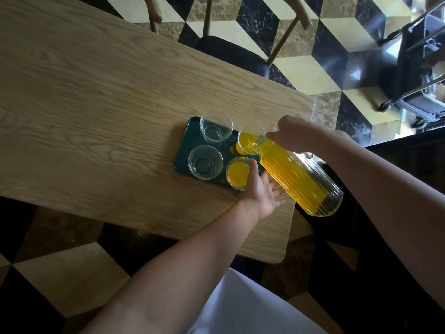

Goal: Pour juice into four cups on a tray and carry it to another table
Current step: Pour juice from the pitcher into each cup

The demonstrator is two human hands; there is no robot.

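On the wooden table (pixel 96 97), near its right end, sits a dark green tray (pixel 185 141) with four clear cups. The right hand (pixel 291 136) grips the neck of a ribbed glass pitcher (pixel 298 179) of orange juice, tilted with its mouth over the far right cup (pixel 248 141), which holds some juice. The left hand (pixel 262 191), fingers straight, supports the pitcher from below, beside the filled near right cup (pixel 238 173). Both left cups, far (pixel 215 127) and near (pixel 204 162), are empty.

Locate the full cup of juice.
In the head view, the full cup sits at the tray's near right corner, beside the left hand.
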